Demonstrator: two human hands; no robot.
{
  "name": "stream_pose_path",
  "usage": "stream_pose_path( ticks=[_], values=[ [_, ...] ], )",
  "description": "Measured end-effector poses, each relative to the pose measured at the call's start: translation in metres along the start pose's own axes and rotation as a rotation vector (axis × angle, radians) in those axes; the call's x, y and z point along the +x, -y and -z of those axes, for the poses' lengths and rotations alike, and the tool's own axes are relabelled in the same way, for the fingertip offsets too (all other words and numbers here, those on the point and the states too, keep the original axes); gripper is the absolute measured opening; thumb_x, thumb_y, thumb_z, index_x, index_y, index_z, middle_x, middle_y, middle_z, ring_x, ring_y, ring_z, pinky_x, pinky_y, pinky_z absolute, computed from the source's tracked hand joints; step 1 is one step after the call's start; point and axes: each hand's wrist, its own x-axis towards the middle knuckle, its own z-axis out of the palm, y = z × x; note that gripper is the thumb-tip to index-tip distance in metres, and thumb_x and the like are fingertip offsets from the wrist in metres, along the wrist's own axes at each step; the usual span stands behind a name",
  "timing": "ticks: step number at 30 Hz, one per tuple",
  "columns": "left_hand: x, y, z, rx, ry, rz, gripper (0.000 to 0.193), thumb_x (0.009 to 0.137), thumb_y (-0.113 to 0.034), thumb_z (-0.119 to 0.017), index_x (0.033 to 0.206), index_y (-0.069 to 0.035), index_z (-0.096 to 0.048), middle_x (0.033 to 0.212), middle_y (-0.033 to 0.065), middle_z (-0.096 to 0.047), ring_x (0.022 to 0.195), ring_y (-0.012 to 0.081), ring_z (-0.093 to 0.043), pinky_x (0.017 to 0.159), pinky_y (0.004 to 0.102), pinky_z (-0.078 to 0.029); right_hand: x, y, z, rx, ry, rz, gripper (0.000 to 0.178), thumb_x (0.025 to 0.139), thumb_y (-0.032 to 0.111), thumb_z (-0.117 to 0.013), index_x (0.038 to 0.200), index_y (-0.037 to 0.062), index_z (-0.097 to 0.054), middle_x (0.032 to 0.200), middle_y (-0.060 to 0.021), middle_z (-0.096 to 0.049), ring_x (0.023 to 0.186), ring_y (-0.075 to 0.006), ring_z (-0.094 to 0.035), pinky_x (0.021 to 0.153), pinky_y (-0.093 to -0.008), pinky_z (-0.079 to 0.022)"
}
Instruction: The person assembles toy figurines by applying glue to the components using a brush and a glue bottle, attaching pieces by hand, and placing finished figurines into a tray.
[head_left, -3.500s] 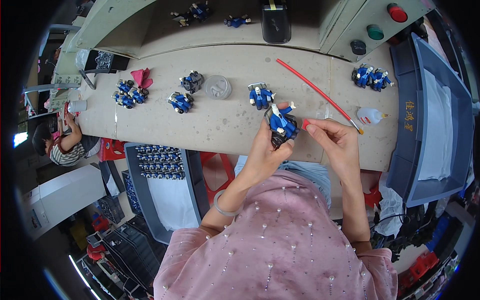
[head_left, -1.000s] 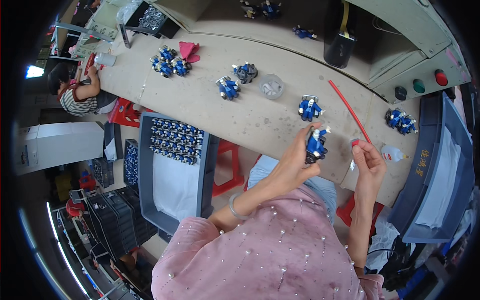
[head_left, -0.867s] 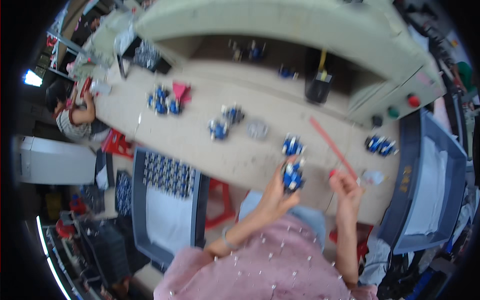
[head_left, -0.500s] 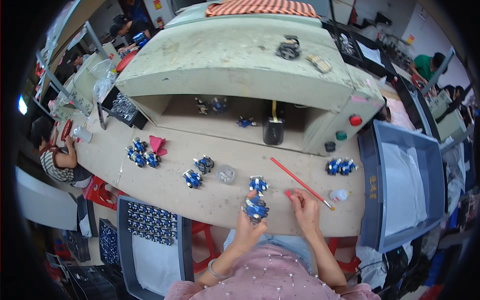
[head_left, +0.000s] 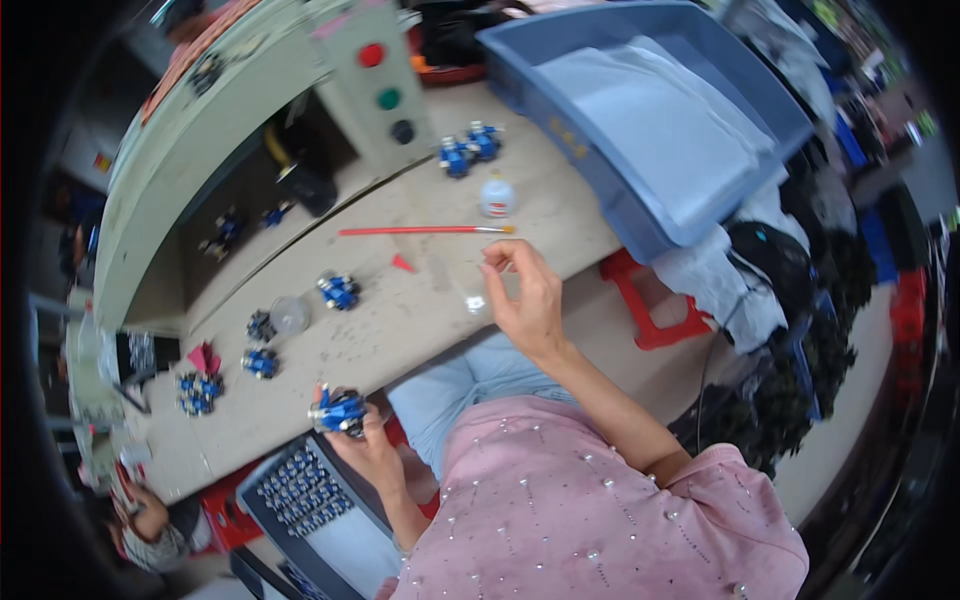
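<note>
My left hand (head_left: pixel 368 447) grips a blue toy vehicle (head_left: pixel 341 412) with white and black parts, just off the table's front edge. Over the table's right part, my right hand (head_left: pixel 528 300) has its thumb and index finger curved towards each other with a small gap; nothing shows between them. A small shiny, whitish thing (head_left: pixel 474 302) lies beside this hand. Further left on the tabletop are a small red piece (head_left: pixel 402 262) and another blue toy vehicle (head_left: pixel 339 290). Beyond the right hand lies a red-handled brush (head_left: pixel 425 231), with a small white bottle (head_left: pixel 497 197) behind it.
A grey-blue bin (head_left: pixel 590 165) lined with white sheet stands at the right. A pale cabinet (head_left: pixel 150 215) with round buttons fills the back. More blue toys (head_left: pixel 200 393) and a clear cup (head_left: pixel 290 315) stand leftwards. Rows of toys (head_left: pixel 305 490) fill part of a lower-left bin.
The view has swung right. My right hand has let go of the red piece, which now lies on the table. The left hand, still holding its toy, has moved away from the standing toy.
</note>
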Motion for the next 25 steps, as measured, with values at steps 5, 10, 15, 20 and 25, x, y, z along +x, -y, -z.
stream_pose_path(
  ticks=[5,10,15,20,25],
  values=[
    [-0.013,-0.008,-0.007,-0.011,0.022,-0.09,0.057,0.083,0.004,-0.051,0.137,-0.004,-0.037,0.106,0.0061,-0.051,0.084,0.0113,-0.05,0.076,0.0243,-0.044,-0.027,-0.012,0.033,0.051,-0.107,-0.04,0.015,0.079,-0.001,-0.061,0.092,0.0014,-0.056,0.077,-0.0108,-0.06,0.071,-0.0254,-0.06,0.067,-0.0351,-0.048],
    [-0.006,-0.001,-0.012,0.034,0.0,-0.199,0.054,0.084,-0.006,-0.049,0.136,0.001,-0.037,0.097,0.0067,-0.051,0.074,0.0116,-0.048,0.064,0.0229,-0.042,-0.041,-0.01,0.045,0.031,-0.08,-0.131,0.007,0.084,0.009,-0.06,0.082,0.0024,-0.057,0.069,-0.0099,-0.059,0.065,-0.0263,-0.059,0.064,-0.0363,-0.046],
    [0.002,-0.007,-0.029,-0.122,0.14,-0.166,0.058,0.081,-0.002,-0.05,0.137,0.001,-0.035,0.117,0.0129,-0.05,0.091,0.0161,-0.052,0.076,0.0261,-0.048,-0.072,-0.036,0.046,-0.196,-0.05,-0.267,0.032,0.091,0.022,-0.055,0.065,0.003,-0.059,0.062,-0.0121,-0.058,0.061,-0.0274,-0.055,0.06,-0.0381,-0.042],
    [0.018,0.001,-0.046,-0.35,0.492,-0.108,0.083,0.078,-0.026,-0.069,0.142,0.0,-0.022,0.118,0.0114,-0.048,0.085,0.0151,-0.053,0.072,0.0254,-0.046,-0.119,-0.044,0.053,-0.231,-0.392,-0.461,0.008,0.09,0.009,-0.053,0.094,0.0027,-0.057,0.077,-0.0125,-0.06,0.068,-0.0261,-0.059,0.07,-0.034,-0.046],
    [0.04,-0.003,-0.037,-0.487,0.738,0.004,0.088,0.073,-0.022,-0.074,0.141,-0.001,-0.022,0.118,0.0124,-0.047,0.083,0.0137,-0.052,0.072,0.0248,-0.045,-0.11,0.001,0.074,-0.495,-0.632,-0.327,0.016,0.087,0.003,-0.056,0.102,0.0021,-0.051,0.094,-0.007,-0.056,0.081,-0.0165,-0.055,0.078,-0.0303,-0.045]
  ],
)
